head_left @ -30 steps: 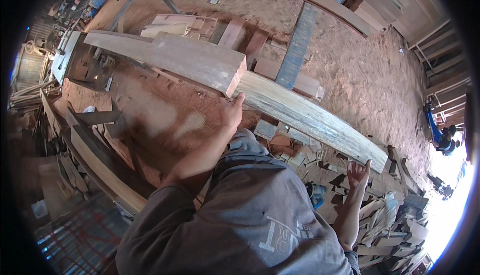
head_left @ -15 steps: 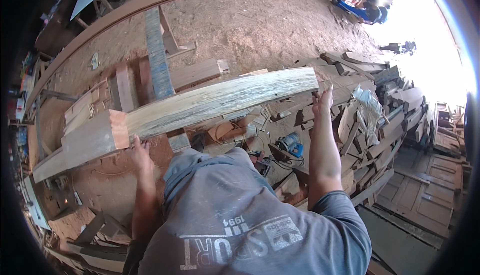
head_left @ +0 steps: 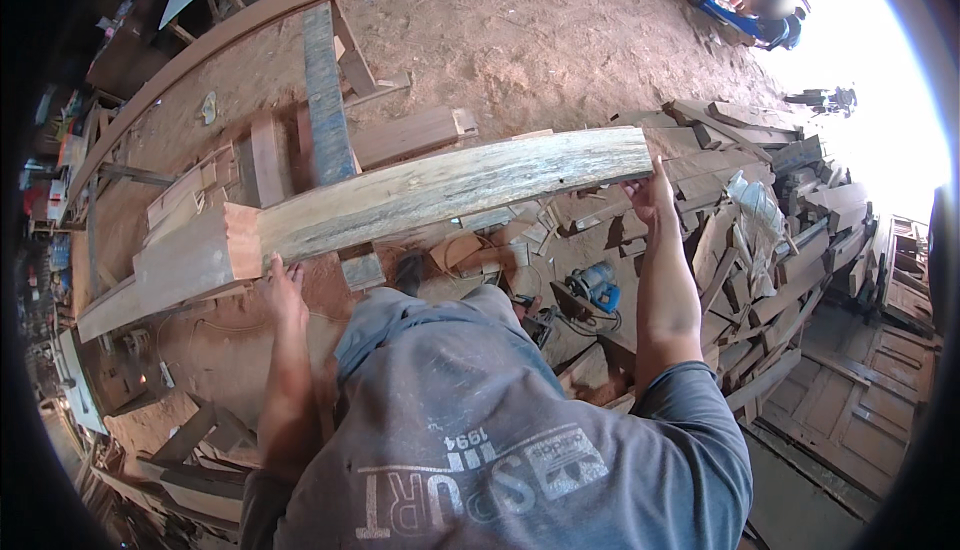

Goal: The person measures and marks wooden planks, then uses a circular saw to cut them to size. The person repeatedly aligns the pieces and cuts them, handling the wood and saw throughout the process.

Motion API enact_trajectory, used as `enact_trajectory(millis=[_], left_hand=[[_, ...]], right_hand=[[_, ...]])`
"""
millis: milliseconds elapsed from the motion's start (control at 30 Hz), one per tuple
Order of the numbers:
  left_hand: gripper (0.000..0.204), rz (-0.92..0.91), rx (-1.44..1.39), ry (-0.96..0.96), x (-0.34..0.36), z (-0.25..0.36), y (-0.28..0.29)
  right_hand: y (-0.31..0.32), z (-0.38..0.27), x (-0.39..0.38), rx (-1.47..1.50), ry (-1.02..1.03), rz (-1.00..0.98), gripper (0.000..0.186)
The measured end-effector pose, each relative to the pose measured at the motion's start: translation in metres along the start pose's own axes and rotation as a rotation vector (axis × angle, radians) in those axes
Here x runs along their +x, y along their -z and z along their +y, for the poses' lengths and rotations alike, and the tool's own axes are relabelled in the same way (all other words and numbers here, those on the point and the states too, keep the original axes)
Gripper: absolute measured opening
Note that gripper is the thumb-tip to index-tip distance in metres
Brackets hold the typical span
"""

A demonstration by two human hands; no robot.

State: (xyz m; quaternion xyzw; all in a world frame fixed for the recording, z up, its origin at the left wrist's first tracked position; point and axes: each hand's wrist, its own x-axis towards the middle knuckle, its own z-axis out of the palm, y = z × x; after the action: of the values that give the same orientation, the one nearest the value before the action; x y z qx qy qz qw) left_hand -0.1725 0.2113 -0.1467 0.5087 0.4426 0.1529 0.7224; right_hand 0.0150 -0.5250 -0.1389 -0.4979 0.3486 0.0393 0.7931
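Across my front lies a long pale, grey-streaked wooden plank [head_left: 455, 178] with a thicker, planed block [head_left: 190, 250] on its left part. My left hand [head_left: 287, 292] holds the plank from its near edge, just right of the block, fingertips at the underside. My right hand [head_left: 650, 192] is curled round the underside of the plank's right end, thumb at the end face. Below the plank, a blue power tool [head_left: 592, 288] with a cable sits among offcuts by my legs.
A long beam [head_left: 250, 15] and a blue-stained board [head_left: 328, 105] lie beyond the plank. A heap of wood pieces [head_left: 820, 240] fills the right side, near panelled doors [head_left: 865, 400]. A person [head_left: 775, 25] is by the bright opening at back right, near a dark wheeled object [head_left: 830, 100].
The view has swung rightward since a second ago, so the plank now rises to the right. Both hands remain on it; since half a second ago it has shifted only slightly in view.
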Motion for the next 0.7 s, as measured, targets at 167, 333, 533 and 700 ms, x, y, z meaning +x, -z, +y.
enact_trajectory(millis=[167, 333, 533, 700], left_hand=[[0.076, -0.019, -0.013, 0.032, 0.010, -0.005, -0.005], [0.071, 0.025, -0.012, 0.015, 0.001, -0.001, 0.003], [0.065, -0.041, 0.017, 0.033, -0.005, 0.008, -0.011], [0.065, 0.040, 0.030, 0.018, -0.017, 0.009, -0.019]], right_hand=[[-0.008, 0.053, -0.010, 0.523, 0.046, 0.141, 0.070], [-0.075, 0.100, -0.054, 0.499, 0.079, 0.173, 0.085], [-0.099, 0.134, -0.055, 0.376, 0.301, 0.296, 0.076], [-0.080, 0.122, -0.061, 0.313, 0.190, 0.217, 0.079]])
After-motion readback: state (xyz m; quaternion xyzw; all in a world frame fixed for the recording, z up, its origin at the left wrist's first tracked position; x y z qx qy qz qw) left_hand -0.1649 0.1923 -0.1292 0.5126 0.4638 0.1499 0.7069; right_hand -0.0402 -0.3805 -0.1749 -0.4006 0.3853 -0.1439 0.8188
